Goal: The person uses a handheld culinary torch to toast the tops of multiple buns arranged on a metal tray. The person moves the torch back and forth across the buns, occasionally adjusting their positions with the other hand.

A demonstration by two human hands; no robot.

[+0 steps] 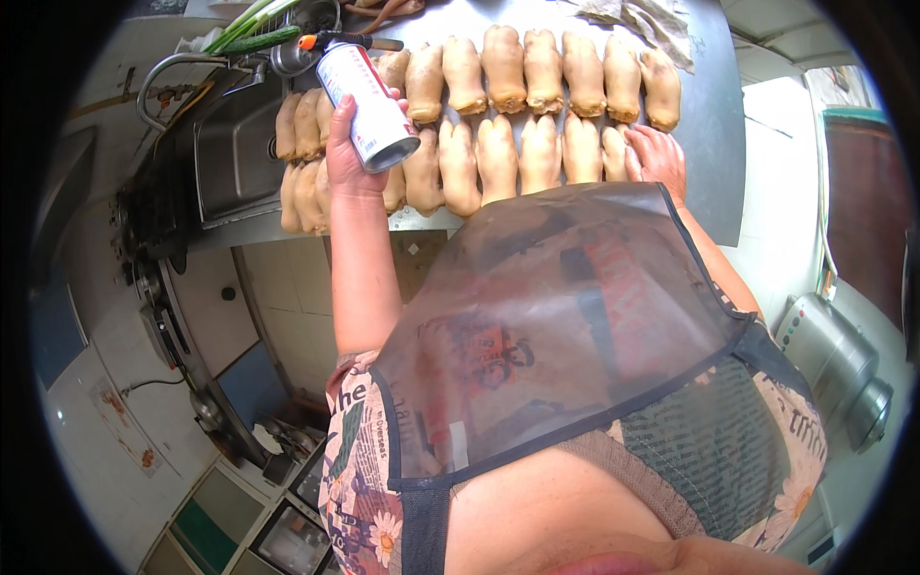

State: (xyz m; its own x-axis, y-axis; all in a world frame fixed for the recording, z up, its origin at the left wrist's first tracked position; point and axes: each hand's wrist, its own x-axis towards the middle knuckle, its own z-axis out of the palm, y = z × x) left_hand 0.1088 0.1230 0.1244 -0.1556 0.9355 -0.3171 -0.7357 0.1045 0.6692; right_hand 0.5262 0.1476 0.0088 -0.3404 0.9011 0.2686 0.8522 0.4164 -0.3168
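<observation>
My left hand (359,147) is closed around a white gas canister (368,108) with a blowtorch head (352,41) on top; its black nozzle points right, and no flame shows. Many pale pig's trotters (504,68) lie in rows on a stainless steel table (708,144). At the right end of the near row, my right hand (660,159) rests with its fingertips on a trotter (615,152). Whether it grips that trotter is unclear. A brown apron hides part of the table's near edge.
Left of the table is a steel sink (237,162) with a curved faucet (147,93). A cucumber (260,40) and green onions (248,21) lie behind it, near a metal strainer. A grey cloth (650,29) lies at the far right of the table.
</observation>
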